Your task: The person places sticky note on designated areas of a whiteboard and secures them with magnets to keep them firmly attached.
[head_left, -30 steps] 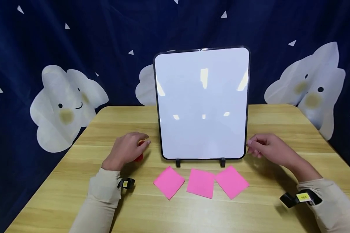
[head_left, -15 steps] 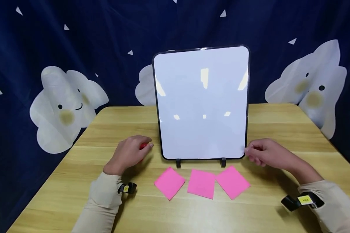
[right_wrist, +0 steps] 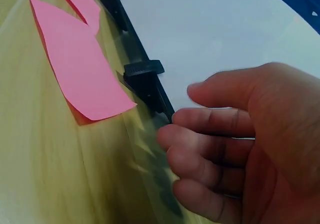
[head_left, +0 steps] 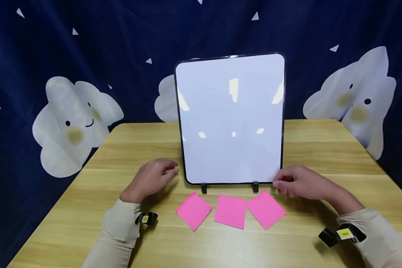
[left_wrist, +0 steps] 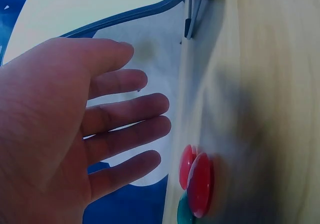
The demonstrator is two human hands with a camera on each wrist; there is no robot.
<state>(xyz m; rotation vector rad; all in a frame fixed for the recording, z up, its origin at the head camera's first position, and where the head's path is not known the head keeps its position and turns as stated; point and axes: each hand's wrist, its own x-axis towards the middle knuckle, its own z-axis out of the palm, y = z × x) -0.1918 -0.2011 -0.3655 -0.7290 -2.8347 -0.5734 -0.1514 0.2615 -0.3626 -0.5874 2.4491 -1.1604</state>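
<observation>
A whiteboard [head_left: 231, 111] with a black frame stands upright on two small black feet. To its left hovers my left hand [head_left: 150, 179], fingers spread and holding nothing. Beyond that hand, red rounded discs [left_wrist: 201, 184] and a teal one [left_wrist: 184, 209] lie on the table; only a bit of red shows past the thumb in the head view. My right hand [head_left: 303, 182] is by the board's lower right corner, fingers loosely bent and thumb apart, with nothing in it. Three pink sticky notes [head_left: 194, 211] lie in a row before the board, the nearest note [right_wrist: 90, 69] showing a lifted edge in the right wrist view.
The light wooden table [head_left: 214, 247] carries everything. Behind it hangs a dark blue curtain [head_left: 134, 29] with white clouds and triangles. Each sleeve bears a black wrist camera, the left camera [head_left: 147, 219] and the right camera [head_left: 341, 234].
My right hand has moved left and toward me, to the board's lower right corner. My left hand has shifted slightly right and nearer, covering more of the red. Board and notes stay put.
</observation>
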